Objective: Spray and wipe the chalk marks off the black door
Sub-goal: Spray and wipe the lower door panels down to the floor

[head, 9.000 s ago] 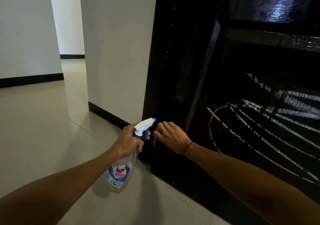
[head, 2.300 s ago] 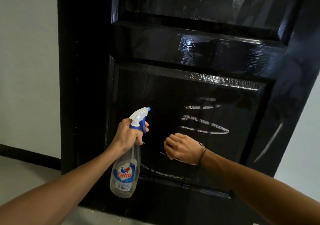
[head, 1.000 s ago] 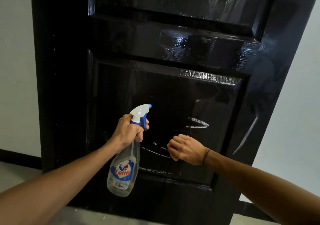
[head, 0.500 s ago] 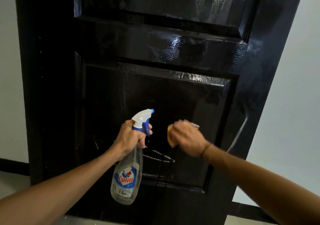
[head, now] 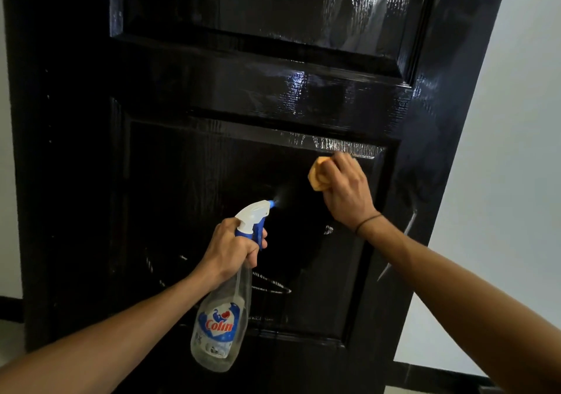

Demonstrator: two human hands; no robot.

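Note:
The glossy black door (head: pixel 243 90) fills the view. My left hand (head: pixel 232 249) grips the clear spray bottle (head: pixel 221 324) by its white and blue trigger head, with a faint mist at the nozzle. My right hand (head: pixel 346 190) holds a bunched yellow cloth (head: pixel 317 175) against the upper right of the lower panel. Thin white chalk marks (head: pixel 270 286) remain low on that panel, a small fleck (head: pixel 328 229) sits near my right wrist, and one chalk streak (head: pixel 394 255) runs down the door's right stile.
A pale wall (head: pixel 501 151) stands to the right of the door, with a black skirting (head: pixel 440 377) along its foot. A strip of wall and dark skirting (head: pixel 10 308) shows at the far left.
My right hand has moved up and right with the cloth to the panel's top right corner. The upper chalk strokes are gone. The left hand raised the bottle slightly and mist shows at the nozzle.

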